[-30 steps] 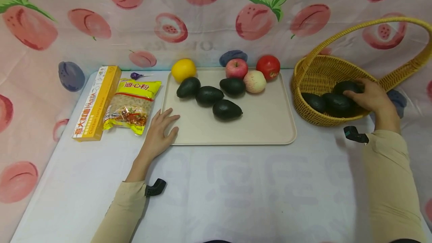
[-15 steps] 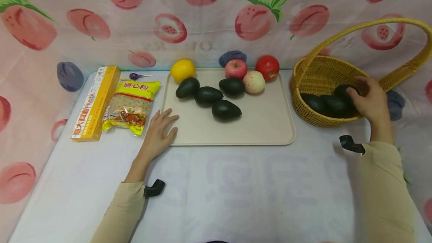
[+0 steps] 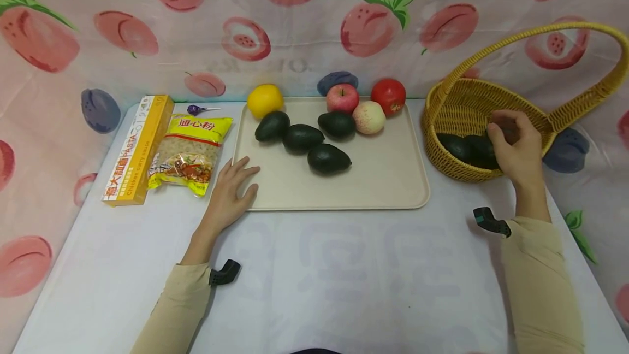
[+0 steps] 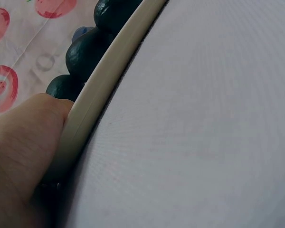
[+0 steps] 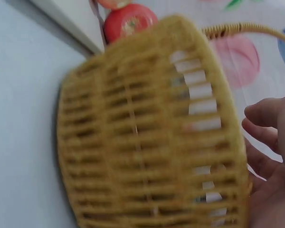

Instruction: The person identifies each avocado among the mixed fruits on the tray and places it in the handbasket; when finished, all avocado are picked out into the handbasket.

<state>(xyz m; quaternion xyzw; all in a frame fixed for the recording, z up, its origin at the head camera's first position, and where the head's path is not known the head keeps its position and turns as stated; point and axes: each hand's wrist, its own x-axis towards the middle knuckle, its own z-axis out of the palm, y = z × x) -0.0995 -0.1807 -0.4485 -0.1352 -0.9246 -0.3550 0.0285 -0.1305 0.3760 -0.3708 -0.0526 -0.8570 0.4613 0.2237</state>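
Observation:
My left hand (image 3: 230,190) rests on the front left corner of the beige tray (image 3: 383,184), fingers spread; in the left wrist view the thumb side of the hand (image 4: 28,137) lies against the tray's rim (image 4: 85,111). Several dark green avocados (image 3: 329,159) lie on the tray. My right hand (image 3: 518,146) is over the wicker basket (image 3: 457,171), fingers loosely bent. In the right wrist view nothing shows between the visible fingers (image 5: 263,114), beside the basket's rim. Two avocados (image 3: 454,147) show in the basket; the hand hides part of its inside.
A lemon (image 3: 265,101), an apple (image 3: 342,98), a pale round fruit (image 3: 369,118) and a red pomegranate (image 3: 389,96) sit along the tray's back. Left of it lie a pasta bag (image 3: 189,154), a yellow pasta box (image 3: 137,152) and a lollipop (image 3: 196,109). The basket's tall handle (image 3: 530,31) arches overhead.
My right hand has moved left and toward me within the basket, off the right-hand avocado's earlier spot and now covering more of the avocados. My left hand has stayed on the tray corner.

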